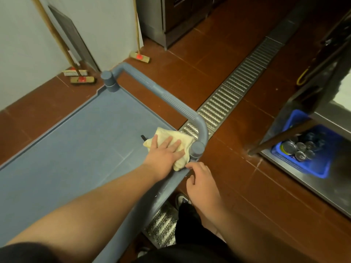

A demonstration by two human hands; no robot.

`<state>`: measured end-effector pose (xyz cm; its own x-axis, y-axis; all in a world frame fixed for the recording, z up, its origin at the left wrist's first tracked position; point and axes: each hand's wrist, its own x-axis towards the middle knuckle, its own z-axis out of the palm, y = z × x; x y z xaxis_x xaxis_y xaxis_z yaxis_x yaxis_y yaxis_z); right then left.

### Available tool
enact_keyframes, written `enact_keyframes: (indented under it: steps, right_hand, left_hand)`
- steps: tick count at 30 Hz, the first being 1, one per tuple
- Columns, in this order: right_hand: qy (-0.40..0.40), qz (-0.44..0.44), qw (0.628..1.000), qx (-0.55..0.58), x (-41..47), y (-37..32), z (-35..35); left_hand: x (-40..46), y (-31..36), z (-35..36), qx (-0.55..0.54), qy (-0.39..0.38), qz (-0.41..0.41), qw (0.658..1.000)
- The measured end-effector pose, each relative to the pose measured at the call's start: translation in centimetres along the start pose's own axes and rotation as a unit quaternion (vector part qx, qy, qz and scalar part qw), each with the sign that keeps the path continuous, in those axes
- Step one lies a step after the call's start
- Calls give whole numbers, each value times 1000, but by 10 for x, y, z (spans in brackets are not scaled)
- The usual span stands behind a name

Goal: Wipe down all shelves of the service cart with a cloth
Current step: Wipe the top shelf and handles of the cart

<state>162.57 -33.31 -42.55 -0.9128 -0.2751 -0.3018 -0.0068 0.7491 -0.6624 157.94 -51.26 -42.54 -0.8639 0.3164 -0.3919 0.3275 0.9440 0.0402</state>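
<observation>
My left hand (pixel 167 150) lies flat, fingers spread, pressing the pale yellow cloth (pixel 171 143) onto the top shelf (pixel 76 145) of the blue-grey service cart, a little right of the frame's centre. The cloth is bunched in the shelf's corner, touching the corner post (pixel 197 149) where the curved push handle (pixel 161 95) comes down; part of it spills toward the shelf's raised rim. I grip nothing with that hand; the palm simply bears down on the fabric. My right hand (pixel 202 184) sits just below and right of the cloth, fingers loosely curled, thumb and fingertips at the outer edge of the shelf's rim; whether they actually pinch the rim I cannot tell. A small dark mark (pixel 143 138) shows on the shelf just left of the cloth. Beyond the cart, a metal floor grate (pixel 237 86) runs diagonally across the red-brown tiles. In the upper left, brooms (pixel 81 77) lean against the white wall. At the right edge, a blue basket (pixel 311 162) of cans sits on a low steel shelf.
</observation>
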Motion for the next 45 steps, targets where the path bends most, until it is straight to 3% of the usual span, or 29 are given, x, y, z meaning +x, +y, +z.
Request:
enact_keyframes:
  steps: [7, 12, 23, 32, 41, 45]
  right_hand:
    - [-2, -12, 1000, 26, -2, -23, 1]
    - [-28, -44, 998, -32, -9, -37, 24]
    - [-213, -92, 971, -64, -64, -103, 122]
    - [-332, -237, 894, -186, -161, -169, 243]
    - [-431, -370, 788, -237, -235, -222, 326]
    - [-430, -381, 795, -194, -245, -231, 338]
  left_hand:
    - [-37, -8, 7, 37, -26, 38, 998]
    - [-84, -9, 35, 9, -12, 21, 1000]
    - [-250, -38, 105, -96, -27, -49, 994]
    - [-434, -42, 178, -163, -32, -165, 972]
    - [-557, -30, 221, -184, -71, -278, 940]
    - [-576, -24, 225, -151, -67, -291, 942]
